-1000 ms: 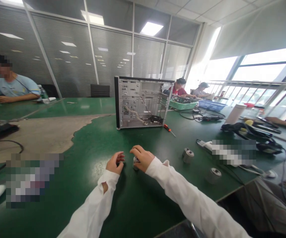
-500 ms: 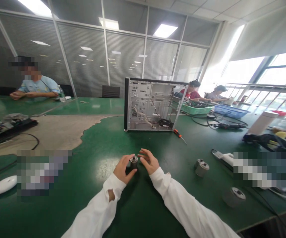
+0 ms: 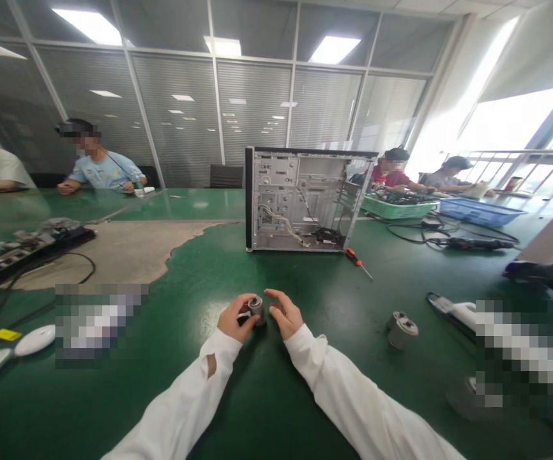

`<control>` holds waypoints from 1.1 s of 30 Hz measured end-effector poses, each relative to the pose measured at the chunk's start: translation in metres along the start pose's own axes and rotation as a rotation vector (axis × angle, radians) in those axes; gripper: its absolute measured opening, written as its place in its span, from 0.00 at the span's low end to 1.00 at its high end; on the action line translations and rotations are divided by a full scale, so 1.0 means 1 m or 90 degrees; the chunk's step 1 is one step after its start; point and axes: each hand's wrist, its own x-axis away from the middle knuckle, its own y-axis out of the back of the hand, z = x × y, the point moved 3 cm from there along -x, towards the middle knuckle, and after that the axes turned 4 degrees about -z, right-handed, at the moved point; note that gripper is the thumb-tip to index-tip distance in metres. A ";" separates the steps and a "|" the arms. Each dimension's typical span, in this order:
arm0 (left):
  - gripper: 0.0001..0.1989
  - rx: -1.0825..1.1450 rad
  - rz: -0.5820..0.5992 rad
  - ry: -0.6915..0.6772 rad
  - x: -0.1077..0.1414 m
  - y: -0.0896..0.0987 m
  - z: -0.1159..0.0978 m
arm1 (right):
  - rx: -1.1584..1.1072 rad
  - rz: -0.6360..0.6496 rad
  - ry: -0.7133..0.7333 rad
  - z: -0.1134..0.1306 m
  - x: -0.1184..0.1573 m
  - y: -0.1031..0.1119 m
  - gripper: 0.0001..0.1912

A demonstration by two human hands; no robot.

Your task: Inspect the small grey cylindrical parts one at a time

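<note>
My left hand holds a small grey metal cylinder between thumb and fingers. A dark fitting shows on the cylinder's top. It stands nearly upright, low over the green table; whether its base touches the table I cannot tell. Just right of it is my right hand, fingers stretched and apart, with nothing in it. Farther right on the table, a similar metal cylinder stands close to a smaller piece behind it. Another cylinder, partly blurred out, lies nearer the right edge.
An opened computer case stands ahead, with an orange-handled screwdriver by its right corner. Green and blue baskets are at the back right. A circuit board lies left. Several people sit around the table.
The view has turned a little left, so the case and the other cylinders appear farther right. My left hand still grips its cylinder; my right hand stays open beside it.
</note>
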 end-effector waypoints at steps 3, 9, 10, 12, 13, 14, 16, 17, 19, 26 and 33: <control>0.21 0.171 -0.031 0.109 -0.001 -0.001 0.010 | -0.041 0.031 -0.020 0.003 0.003 -0.002 0.18; 0.23 0.431 -0.059 0.274 -0.001 -0.001 0.013 | 0.010 0.084 0.053 0.032 0.015 -0.005 0.24; 0.22 0.479 -0.057 0.306 0.000 -0.002 0.012 | 0.022 0.087 0.071 0.036 0.017 -0.006 0.26; 0.21 0.569 -0.055 0.372 0.002 -0.003 0.010 | 0.025 0.090 0.095 0.041 0.019 -0.006 0.29; 0.20 0.603 -0.059 0.405 0.003 -0.003 0.009 | 0.020 0.089 0.101 0.042 0.020 -0.007 0.30; 0.19 0.628 -0.064 0.437 0.004 -0.004 0.009 | 0.013 0.085 0.104 0.042 0.020 -0.007 0.30; 0.16 0.658 -0.078 0.493 0.006 -0.004 0.011 | 0.000 0.078 0.106 0.042 0.020 -0.006 0.31; 0.14 0.667 -0.085 0.517 0.006 -0.005 0.011 | -0.004 0.075 0.105 0.041 0.020 -0.006 0.31; 0.11 0.691 -0.079 0.552 0.007 -0.005 0.012 | -0.009 0.073 0.101 0.040 0.019 -0.006 0.31; 0.08 0.744 -0.036 0.627 0.006 -0.002 0.008 | 0.011 0.074 0.092 0.037 0.020 -0.007 0.30; 0.13 0.789 -0.006 0.633 0.006 0.002 0.003 | 0.028 0.076 0.086 0.035 0.020 -0.007 0.30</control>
